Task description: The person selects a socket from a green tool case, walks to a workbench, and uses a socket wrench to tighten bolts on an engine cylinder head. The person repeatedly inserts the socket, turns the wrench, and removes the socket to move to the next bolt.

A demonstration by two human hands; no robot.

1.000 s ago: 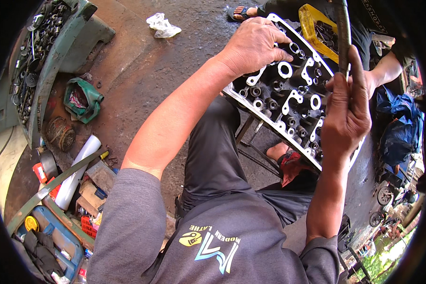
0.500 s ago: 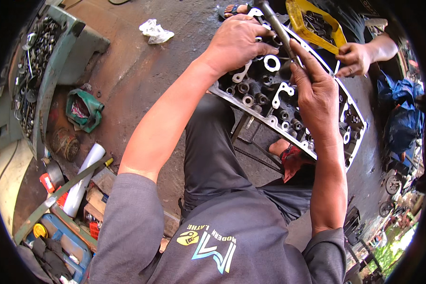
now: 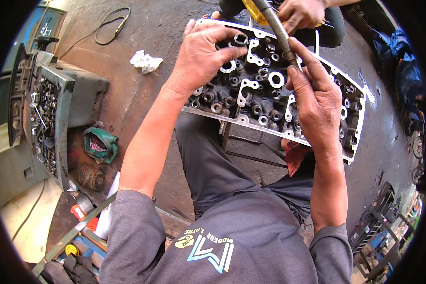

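Observation:
A long engine cylinder head [image 3: 247,90] lies in front of my knees, with pale machined pads and several dark round bores. My left hand [image 3: 201,57] is over its far left part. Thumb and forefinger are spread on either side of a small metal ring [image 3: 240,39]; whether they touch it I cannot tell. My right hand [image 3: 315,97] is closed around the lower end of a dark metal rod [image 3: 280,35], which rises past the far side of the head. The rod's lower tip is hidden by my fingers.
Across the head, another person's hand [image 3: 304,12] is close to the rod and a yellow container [image 3: 254,12]. At left stand a grey bin of metal parts [image 3: 57,123] and a green cut-open container [image 3: 101,146]. A white plastic bag [image 3: 146,62] lies on the floor.
My left hand has shifted left along the cylinder head, its fingers now around a different spot. My right hand keeps hold of the rod. The other person's hand has moved left, nearer the rod.

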